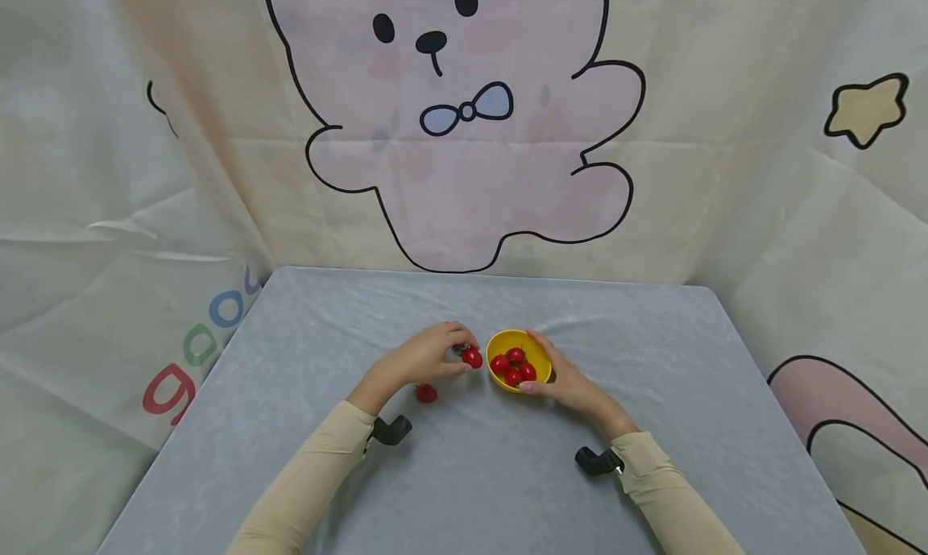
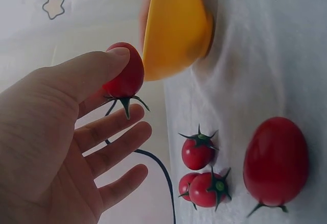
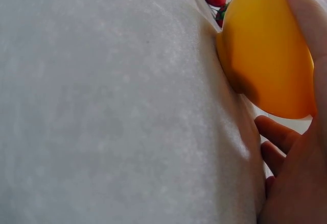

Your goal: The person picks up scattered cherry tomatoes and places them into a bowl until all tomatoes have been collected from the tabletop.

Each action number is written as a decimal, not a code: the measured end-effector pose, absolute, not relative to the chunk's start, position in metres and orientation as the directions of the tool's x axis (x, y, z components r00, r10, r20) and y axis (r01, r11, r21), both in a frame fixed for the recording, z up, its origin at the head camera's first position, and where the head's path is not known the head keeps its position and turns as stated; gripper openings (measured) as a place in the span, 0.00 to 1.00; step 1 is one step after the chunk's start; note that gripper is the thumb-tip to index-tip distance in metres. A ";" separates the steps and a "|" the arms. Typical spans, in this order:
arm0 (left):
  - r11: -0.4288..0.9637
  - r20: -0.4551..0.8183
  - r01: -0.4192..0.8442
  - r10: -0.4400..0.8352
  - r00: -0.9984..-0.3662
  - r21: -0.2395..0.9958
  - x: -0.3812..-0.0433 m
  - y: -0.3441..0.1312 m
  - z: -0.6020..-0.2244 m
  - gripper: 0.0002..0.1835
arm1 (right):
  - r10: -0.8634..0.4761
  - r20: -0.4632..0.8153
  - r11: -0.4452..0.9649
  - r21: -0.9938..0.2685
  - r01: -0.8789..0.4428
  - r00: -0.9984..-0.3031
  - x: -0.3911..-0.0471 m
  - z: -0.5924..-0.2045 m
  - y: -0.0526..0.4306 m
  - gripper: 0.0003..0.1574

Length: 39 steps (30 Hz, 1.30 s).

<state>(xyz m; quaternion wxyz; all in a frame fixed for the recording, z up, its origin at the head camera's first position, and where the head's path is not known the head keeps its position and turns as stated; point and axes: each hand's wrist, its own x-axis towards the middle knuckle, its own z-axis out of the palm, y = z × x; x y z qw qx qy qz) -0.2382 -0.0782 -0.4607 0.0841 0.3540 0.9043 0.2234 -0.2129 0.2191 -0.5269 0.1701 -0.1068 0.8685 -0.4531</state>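
Note:
My left hand [image 1: 428, 355] pinches a red cherry tomato [image 2: 126, 76] with a green stem between thumb and index finger; the other fingers are spread. It is just left of a yellow bowl [image 1: 516, 337], which stands on the table. Several cherry tomatoes [image 1: 515, 365] lie inside the bowl. My right hand [image 1: 569, 384] holds the bowl from its right side, thumb at the near rim and fingers round the far side. In the left wrist view, a tomato [image 2: 276, 162] lies close to the camera, with more tomatoes [image 2: 198, 153] farther off, mostly hidden by my left hand in the head view.
A pale grey cloth covers the table [image 1: 471, 482]. Behind it hangs a curtain [image 1: 464, 192] with a pink bear drawing. Black camera mounts [image 1: 391, 431] sit on both wrists.

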 end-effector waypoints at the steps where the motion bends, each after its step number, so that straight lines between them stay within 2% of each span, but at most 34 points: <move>1: 0.648 0.004 0.602 0.679 -0.734 0.466 -0.238 -0.077 -0.460 0.18 | -0.340 -0.198 0.566 -0.824 -0.032 -0.919 -0.213 -0.527 0.219 0.63; 10: 0.662 -0.014 0.592 0.672 -0.740 0.460 -0.241 -0.065 -0.459 0.18 | -0.347 -0.183 0.556 -0.830 -0.045 -0.920 -0.213 -0.529 0.217 0.62; 21: 0.651 -0.010 0.632 0.700 -0.714 0.420 -0.246 -0.051 -0.457 0.21 | -0.374 -0.145 0.549 -0.831 -0.093 -0.916 -0.215 -0.529 0.221 0.62; 39: 0.655 -0.012 0.665 0.716 -0.698 0.358 -0.249 -0.034 -0.457 0.21 | -0.367 -0.154 0.548 -0.833 -0.079 -0.917 -0.212 -0.526 0.220 0.62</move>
